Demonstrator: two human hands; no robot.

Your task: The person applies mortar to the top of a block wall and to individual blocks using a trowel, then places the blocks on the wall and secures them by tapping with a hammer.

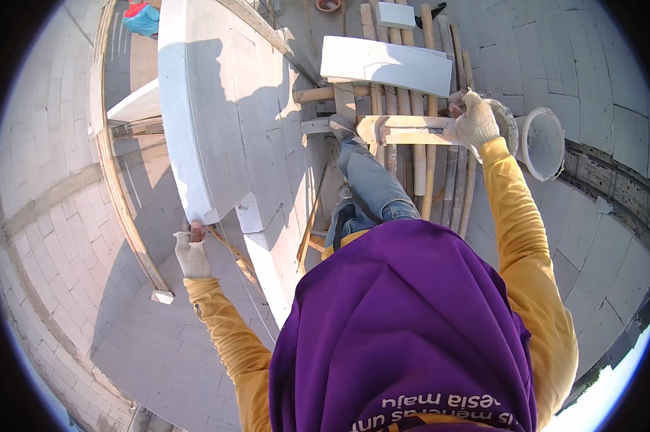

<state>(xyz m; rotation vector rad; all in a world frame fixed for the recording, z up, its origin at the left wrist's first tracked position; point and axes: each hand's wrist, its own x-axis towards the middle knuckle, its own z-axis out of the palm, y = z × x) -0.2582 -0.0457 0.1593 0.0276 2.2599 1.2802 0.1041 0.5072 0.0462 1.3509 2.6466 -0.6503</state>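
My left hand (193,252), in a knit glove with bare fingertips, touches the lower end corner of a white block (183,144) atop the partition wall; its fingers are partly bent at the edge. A thin string runs down beside it. My right hand (476,122), also gloved, is curled beside a pale, mortar-stained round object (505,115) partly hidden behind it; I cannot make out what it grips. A white bucket (544,144) stands just to its right. My jeans-clad leg stretches toward a narrow board (418,129) over bamboo poles.
Loose white blocks (386,68) lie across several poles (433,180). A long wooden pole (127,223) stands at left. Block walls (584,50) surround me, with a drop beside the partition down to a lower surface (159,345). Another person (141,21) is at top left.
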